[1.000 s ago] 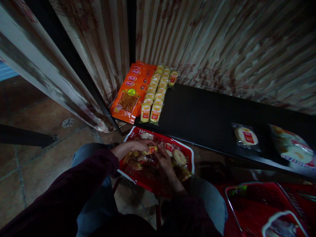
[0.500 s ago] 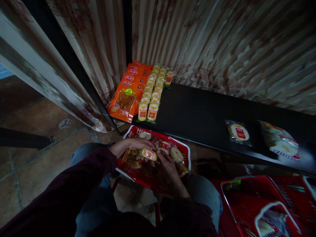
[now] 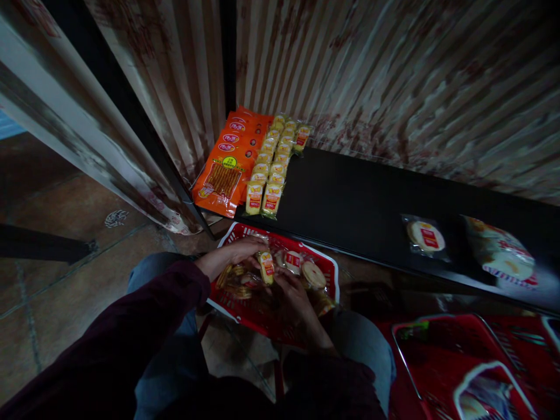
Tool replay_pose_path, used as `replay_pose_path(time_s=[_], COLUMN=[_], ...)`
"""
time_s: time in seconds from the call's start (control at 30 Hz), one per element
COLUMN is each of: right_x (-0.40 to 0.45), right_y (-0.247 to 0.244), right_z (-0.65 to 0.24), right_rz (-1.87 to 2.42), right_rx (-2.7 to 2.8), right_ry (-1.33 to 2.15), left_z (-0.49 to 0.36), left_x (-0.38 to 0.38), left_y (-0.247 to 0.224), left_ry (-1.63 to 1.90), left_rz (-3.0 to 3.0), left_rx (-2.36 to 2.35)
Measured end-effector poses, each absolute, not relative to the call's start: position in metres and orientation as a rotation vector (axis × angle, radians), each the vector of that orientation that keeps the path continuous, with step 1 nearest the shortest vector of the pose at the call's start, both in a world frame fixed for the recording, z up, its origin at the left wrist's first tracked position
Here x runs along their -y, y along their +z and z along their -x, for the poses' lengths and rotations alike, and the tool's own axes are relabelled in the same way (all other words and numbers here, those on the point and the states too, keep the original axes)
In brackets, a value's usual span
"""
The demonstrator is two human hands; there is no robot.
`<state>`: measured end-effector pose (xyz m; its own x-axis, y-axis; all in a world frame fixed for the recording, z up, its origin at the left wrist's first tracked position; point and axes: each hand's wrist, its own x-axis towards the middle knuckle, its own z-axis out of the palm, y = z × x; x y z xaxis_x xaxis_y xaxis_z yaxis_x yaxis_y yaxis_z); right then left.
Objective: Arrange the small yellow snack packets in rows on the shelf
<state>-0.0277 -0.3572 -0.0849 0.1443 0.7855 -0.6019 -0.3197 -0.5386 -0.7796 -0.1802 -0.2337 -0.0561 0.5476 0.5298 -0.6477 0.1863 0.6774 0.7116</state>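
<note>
Over a red basket (image 3: 330, 280) with a white rim, my left hand (image 3: 238, 252) and my right hand (image 3: 295, 293) are together on a small yellow packet (image 3: 266, 267) with a red and white label. The packet stands nearly upright between their fingers. Round wafers in clear wrap (image 3: 313, 274) and other wrapped snacks (image 3: 238, 289) lie in the basket around my hands. Behind it, on the black shelf, rows of similar yellow packets (image 3: 272, 198) stand beside orange snack bags (image 3: 219, 169).
Farther right on the black shelf (image 3: 350, 198) lie a wrapped round wafer (image 3: 426, 236) and a larger white bag (image 3: 501, 251). More red baskets (image 3: 437, 361) are at the lower right. A dark metal post (image 3: 126, 111) and curtains (image 3: 394, 76) border the shelf.
The yellow packet has turned from lying sideways to nearly upright between my hands. The fingers of my hands have shifted slightly around it.
</note>
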Motion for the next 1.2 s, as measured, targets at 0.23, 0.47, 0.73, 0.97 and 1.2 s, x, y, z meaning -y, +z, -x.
replay_pose_path(time_s=[0.23, 0.47, 0.73, 0.97, 1.2], right_x=[0.354, 0.356, 0.353, 0.352, 0.355], right_y=[-0.074, -0.076, -0.068, -0.064, -0.061], right_z=[0.032, 0.032, 0.035, 0.037, 0.036], right_rz=[1.512, 1.501, 1.458, 1.443, 1.398], right_rx=[0.416, 0.414, 0.394, 0.38, 0.413], right_ry=[1.613, 1.602, 1.595, 1.621, 1.667], left_z=[0.176, 0.174, 0.173, 0.171, 0.172], left_x=[0.235, 0.239, 0.24, 0.242, 0.247], left_y=[-0.059, -0.053, -0.052, -0.056, -0.046], left_ry=[0.256, 0.29, 0.338, 0.314, 0.299], left_rz=[-0.85, -0.849, -0.899, -0.91, -0.897], left_rx=[-1.088, -1.115, -1.098, -1.146, -1.185])
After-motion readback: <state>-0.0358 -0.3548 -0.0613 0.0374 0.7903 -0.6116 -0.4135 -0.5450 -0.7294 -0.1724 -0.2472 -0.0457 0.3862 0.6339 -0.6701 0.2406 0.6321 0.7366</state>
